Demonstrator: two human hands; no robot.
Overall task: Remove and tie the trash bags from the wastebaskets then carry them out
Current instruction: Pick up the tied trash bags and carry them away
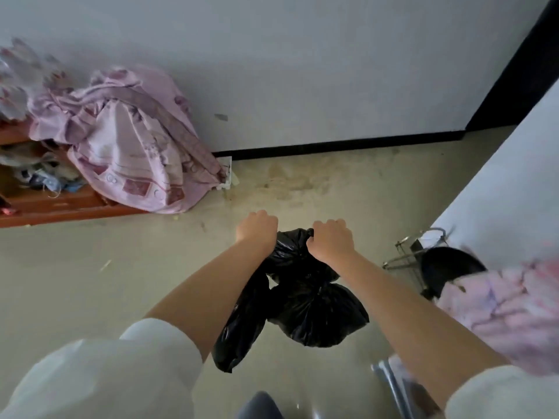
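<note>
Crinkled black plastic trash bags hanging clear of the floor below left hand and right hand, both fisted on the gathered necks, apparently for knotting; dark round wastebasket right of the right hand.

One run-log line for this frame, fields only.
stage: tying bags | left hand: shut on bags | right hand: shut on bags | bags: held above floor | wastebasket: right, at wall
</note>
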